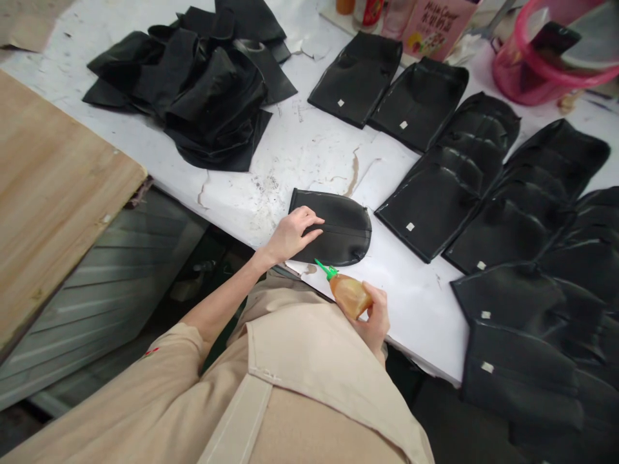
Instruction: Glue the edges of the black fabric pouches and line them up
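A black leather-like piece [341,222], rounded at one end and seamed along its middle, lies flat near the front edge of the white table. My left hand [291,233] rests over its left part, thumb and fingers apart, holding nothing. In my right hand [376,319] is a squeeze bottle [349,295] of amber liquid with a green nozzle. The bottle is tilted, its tip pointing up and left, close to the near edge of the black piece and just below my left hand. My right palm is partly hidden behind the bottle.
Rows of similar black pieces [425,200], some with small white tags, overlap along the right side. A loose heap of black sheets [203,90] lies at the back left. A pink bucket [517,74] and a pink box [438,29] stand behind. A wooden board [53,174] is at left.
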A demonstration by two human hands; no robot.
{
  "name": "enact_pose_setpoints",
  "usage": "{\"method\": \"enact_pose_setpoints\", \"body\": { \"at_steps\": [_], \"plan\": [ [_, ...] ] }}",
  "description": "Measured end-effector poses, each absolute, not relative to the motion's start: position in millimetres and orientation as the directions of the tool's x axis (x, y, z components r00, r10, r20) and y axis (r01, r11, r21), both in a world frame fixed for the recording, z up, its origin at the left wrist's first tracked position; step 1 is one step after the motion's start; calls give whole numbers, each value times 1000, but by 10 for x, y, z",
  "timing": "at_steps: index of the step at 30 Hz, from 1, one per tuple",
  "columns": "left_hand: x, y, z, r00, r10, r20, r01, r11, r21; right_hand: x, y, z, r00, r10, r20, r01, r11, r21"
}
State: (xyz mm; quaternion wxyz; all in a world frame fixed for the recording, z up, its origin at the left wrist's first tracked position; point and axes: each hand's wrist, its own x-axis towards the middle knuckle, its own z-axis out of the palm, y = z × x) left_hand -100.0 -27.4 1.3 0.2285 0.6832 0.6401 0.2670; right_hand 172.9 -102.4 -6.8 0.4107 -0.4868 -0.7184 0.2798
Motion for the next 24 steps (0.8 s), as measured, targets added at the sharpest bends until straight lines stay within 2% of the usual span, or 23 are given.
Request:
{"method": "enact_pose_setpoints", "body": {
  "at_steps": [5, 10, 24],
  "plan": [
    [-1193, -443, -24, -135, 987, 89, 828, 63, 557, 1669, -961, -43, -233, 919, 316, 452, 391, -802],
    [-1326, -573, -58, -256, 967, -6, 820, 221, 528, 1591, -914, -46, -287, 904, 318, 447, 419, -790],
    [-1368, -610, -87, -285, 958, -40, 782, 256, 568, 1433, -770, -92, -415, 861, 293, 407, 464, -787]
  ]
}}
